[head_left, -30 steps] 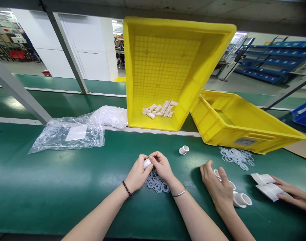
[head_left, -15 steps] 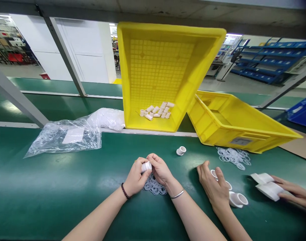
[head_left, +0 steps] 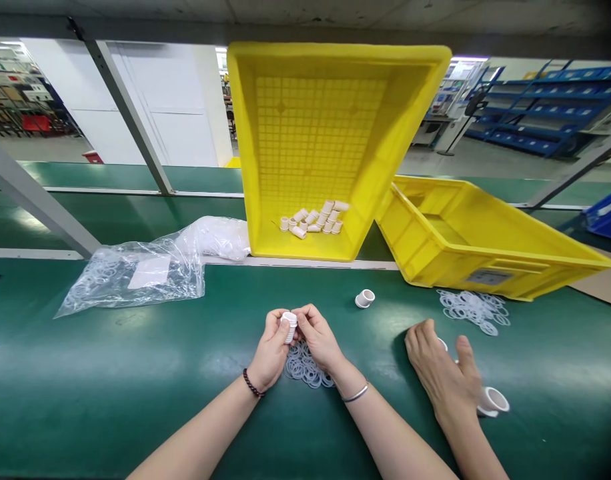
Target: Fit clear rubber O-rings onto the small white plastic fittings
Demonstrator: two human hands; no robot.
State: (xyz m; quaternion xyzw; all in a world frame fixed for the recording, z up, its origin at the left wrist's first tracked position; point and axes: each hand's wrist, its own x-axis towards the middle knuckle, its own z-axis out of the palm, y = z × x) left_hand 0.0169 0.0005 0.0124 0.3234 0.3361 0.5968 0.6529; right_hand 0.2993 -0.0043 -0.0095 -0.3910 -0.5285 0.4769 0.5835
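Observation:
Above the green table, my left hand (head_left: 270, 350) is closed around a small white threaded pipe fitting (head_left: 289, 325), its open end tipped up. My right hand (head_left: 319, 339) is pinched at the fitting's right side, its fingertips touching the fitting; whatever thin thing may lie in the pinch is hidden. Just below my hands lies a pile of translucent flat sealing rings (head_left: 308, 370), partly covered by my right hand. A single white fitting (head_left: 365, 299) stands on the table beyond my right hand.
A co-worker's hand (head_left: 443, 373) reaches over white fittings (head_left: 494, 400) at the right. More rings (head_left: 473, 310) lie near a yellow bin (head_left: 525, 280). Another yellow bin (head_left: 420, 133) is propped up behind, holding several fittings (head_left: 313, 220). A clear bag of rings (head_left: 130, 277) lies left.
The fitting in my left hand has turned from lying sideways to more upright. The co-worker's near hand has shifted right; the other hand with white packets has left the view.

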